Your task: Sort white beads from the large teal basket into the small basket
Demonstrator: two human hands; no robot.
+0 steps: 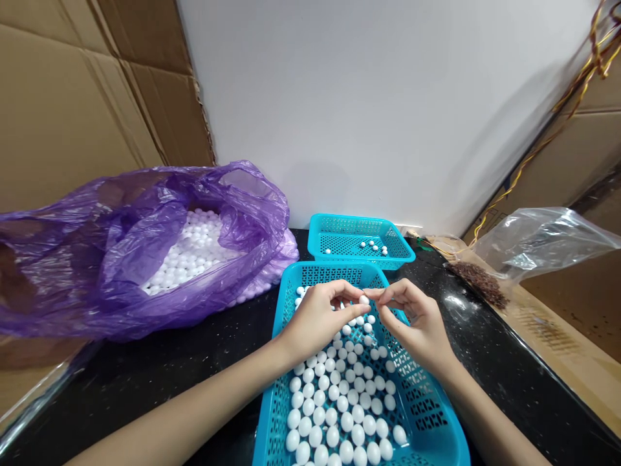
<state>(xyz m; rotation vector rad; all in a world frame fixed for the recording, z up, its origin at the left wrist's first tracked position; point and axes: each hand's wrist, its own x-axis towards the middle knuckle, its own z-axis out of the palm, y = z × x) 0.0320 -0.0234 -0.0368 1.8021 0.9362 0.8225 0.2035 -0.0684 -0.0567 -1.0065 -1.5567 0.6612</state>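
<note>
Pinching a white ball above a blue basket, the left hand faces the right hand, whose grip cannot be told. Many loose balls lie beneath both; few sit in the farther basket, suggesting much remains.

You had a plain white wall in front of you. Tall brown cardboard with a ragged edge stood on your left. On your right, twisty yellow and brown wires hung down by a big box. Nearby was a crinkly see-through bag. Your table was shiny black with white specks.
</note>
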